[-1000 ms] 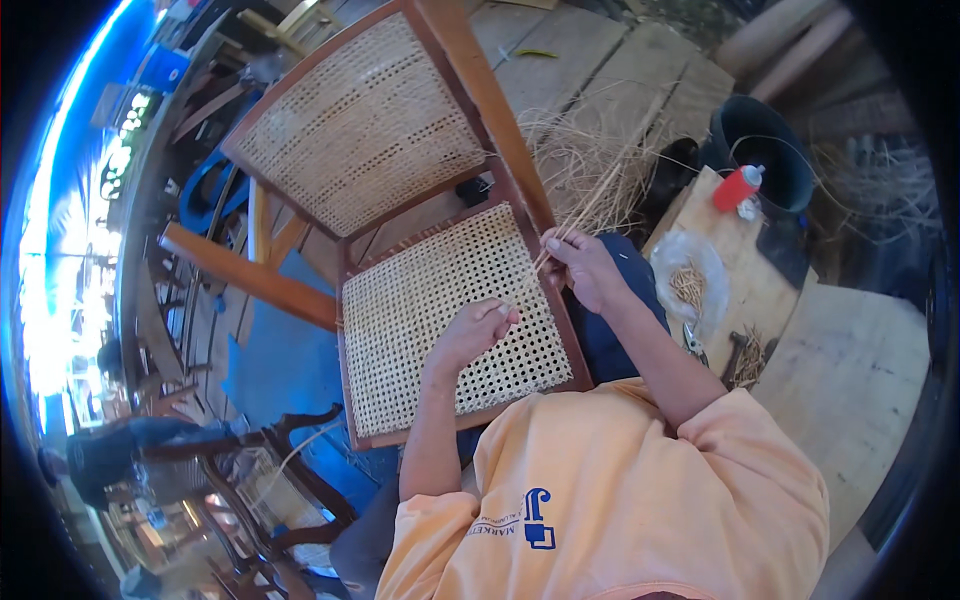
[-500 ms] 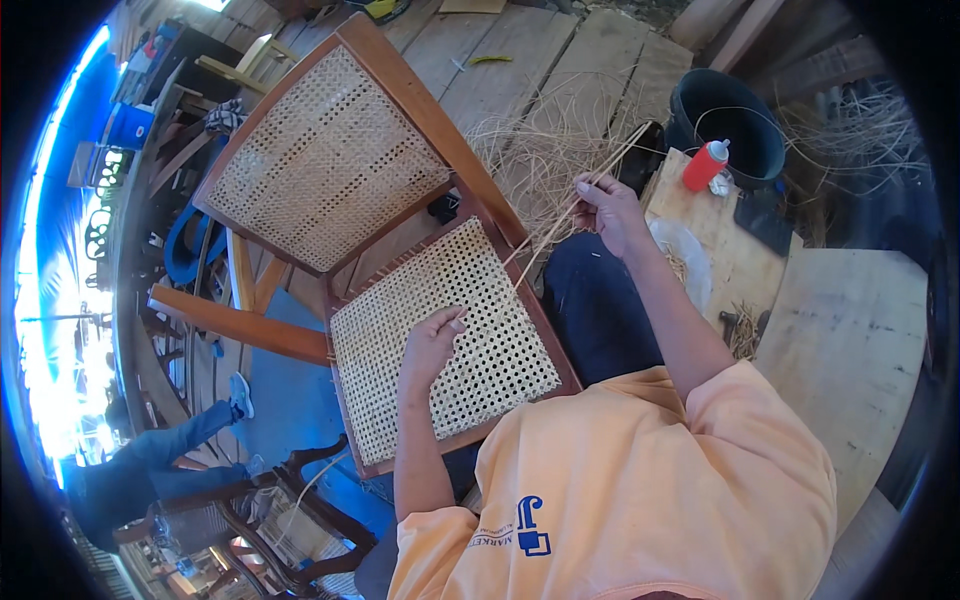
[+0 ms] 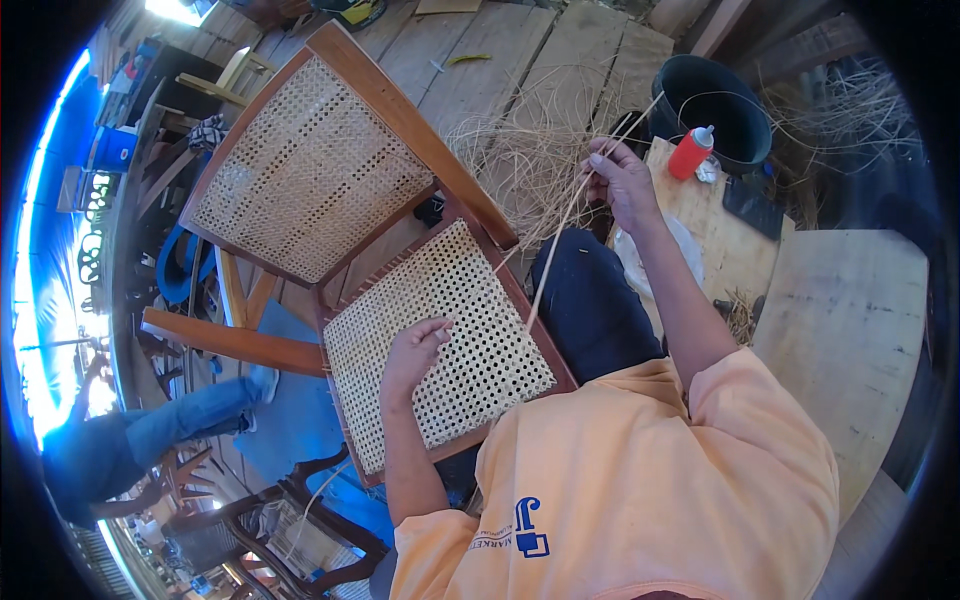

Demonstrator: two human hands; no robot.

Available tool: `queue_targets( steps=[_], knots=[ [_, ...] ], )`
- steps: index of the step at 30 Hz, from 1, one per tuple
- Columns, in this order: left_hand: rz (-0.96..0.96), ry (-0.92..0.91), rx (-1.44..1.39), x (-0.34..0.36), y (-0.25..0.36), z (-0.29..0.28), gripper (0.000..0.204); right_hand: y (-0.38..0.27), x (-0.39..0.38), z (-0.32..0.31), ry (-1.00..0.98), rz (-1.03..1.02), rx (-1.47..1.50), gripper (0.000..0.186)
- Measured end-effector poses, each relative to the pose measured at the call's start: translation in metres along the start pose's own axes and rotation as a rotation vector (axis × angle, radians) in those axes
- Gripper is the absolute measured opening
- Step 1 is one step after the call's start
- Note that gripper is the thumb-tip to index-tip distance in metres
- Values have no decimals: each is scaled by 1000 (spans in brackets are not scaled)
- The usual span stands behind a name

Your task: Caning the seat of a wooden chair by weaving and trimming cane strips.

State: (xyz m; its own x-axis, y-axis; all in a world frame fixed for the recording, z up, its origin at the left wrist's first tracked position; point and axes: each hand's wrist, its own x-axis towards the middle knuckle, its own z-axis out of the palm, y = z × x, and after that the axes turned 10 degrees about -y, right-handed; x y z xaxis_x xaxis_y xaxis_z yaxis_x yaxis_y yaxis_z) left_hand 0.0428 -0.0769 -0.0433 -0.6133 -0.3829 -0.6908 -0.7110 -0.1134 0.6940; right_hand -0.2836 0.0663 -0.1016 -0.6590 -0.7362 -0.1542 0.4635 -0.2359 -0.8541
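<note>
A wooden chair with a cane backrest (image 3: 310,170) and a cane seat (image 3: 470,340) lies before me. My left hand (image 3: 412,355) is over the seat's left half, fingers curled and thumb pinched on something I cannot make out. My right hand (image 3: 618,175), raised beyond the seat's right edge, grips thin cane strands (image 3: 555,255) that slant down toward the seat's right side. My dark-clad knee (image 3: 585,290) is beside the seat. Loose cane (image 3: 510,135) is heaped on the plank floor behind it.
Right: a dark bucket (image 3: 740,140), red bottle (image 3: 688,155), plastic bag (image 3: 680,250) and plywood boards (image 3: 840,330). Left: another person in jeans (image 3: 180,415), a dark carved chair (image 3: 300,490) and a blue sheet (image 3: 280,420). The chair's wooden bar (image 3: 230,340) juts leftward.
My right hand has moved up and right, drawing the strands away from the seat. My left hand has shifted down and left. The other person's legs have come into clearer view.
</note>
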Motion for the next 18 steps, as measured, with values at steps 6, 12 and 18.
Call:
queue_targets(
  steps=[6,12,18],
  knots=[
    [-4,43,31,-4,2,-6,26,13,5,-2,-32,-87,18,13],
    [41,104,119,9,11,-2,25,13,-3,-7,86,-76,2,12],
    [22,188,-174,8,13,-10,21,33,-38,10,-1,108,98,13]
  ],
)
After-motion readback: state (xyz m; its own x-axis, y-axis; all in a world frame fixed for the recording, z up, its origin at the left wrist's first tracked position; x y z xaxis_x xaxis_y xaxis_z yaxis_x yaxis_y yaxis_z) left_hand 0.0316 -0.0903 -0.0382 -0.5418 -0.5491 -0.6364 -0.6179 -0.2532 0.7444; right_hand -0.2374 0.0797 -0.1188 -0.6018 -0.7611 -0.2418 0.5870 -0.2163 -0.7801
